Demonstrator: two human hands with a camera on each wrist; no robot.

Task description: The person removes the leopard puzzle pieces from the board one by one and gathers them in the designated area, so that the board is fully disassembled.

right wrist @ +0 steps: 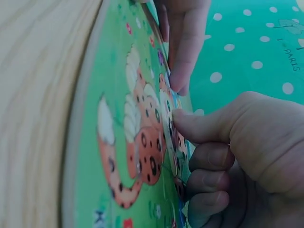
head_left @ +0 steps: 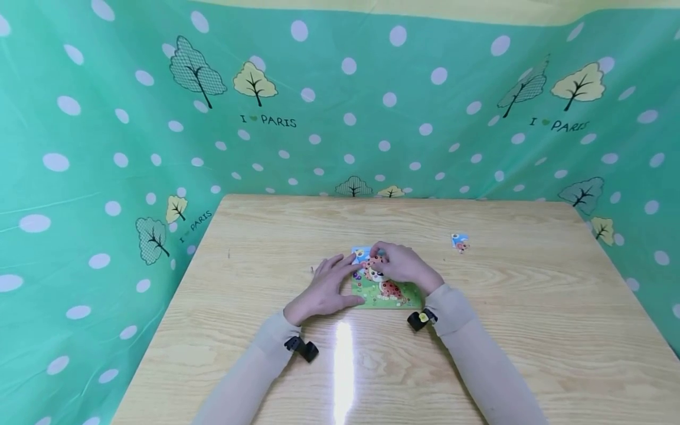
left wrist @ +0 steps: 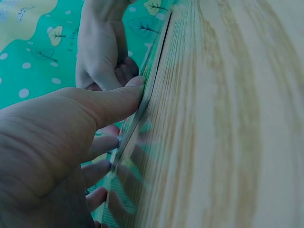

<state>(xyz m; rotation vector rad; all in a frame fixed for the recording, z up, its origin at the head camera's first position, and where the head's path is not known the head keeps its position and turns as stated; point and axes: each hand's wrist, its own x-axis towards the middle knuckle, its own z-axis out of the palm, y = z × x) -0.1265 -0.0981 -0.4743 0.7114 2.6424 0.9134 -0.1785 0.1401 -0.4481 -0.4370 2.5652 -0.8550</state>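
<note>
A jigsaw puzzle board (head_left: pixel 372 301) with a spotted leopard on green grass lies flat on the wooden table. My left hand (head_left: pixel 332 286) rests along its left side, fingers spread, thumb at the near edge. Over the upper part of the board, my right hand (head_left: pixel 401 262) has its fingers curled. In the right wrist view, its thumb and bent forefinger pinch a puzzle piece (right wrist: pixel 167 121) at the leopard's head; the piece's far side is hidden. A loose puzzle piece (head_left: pixel 460 242), blue with part of the leopard, lies to the right, apart from the board.
The wooden table (head_left: pixel 531 330) spreads around the board, with a bright light reflection in front. A green dotted cloth (head_left: pixel 372 118) hangs behind and at both sides. Each wrist wears a small black camera (head_left: pixel 308 351).
</note>
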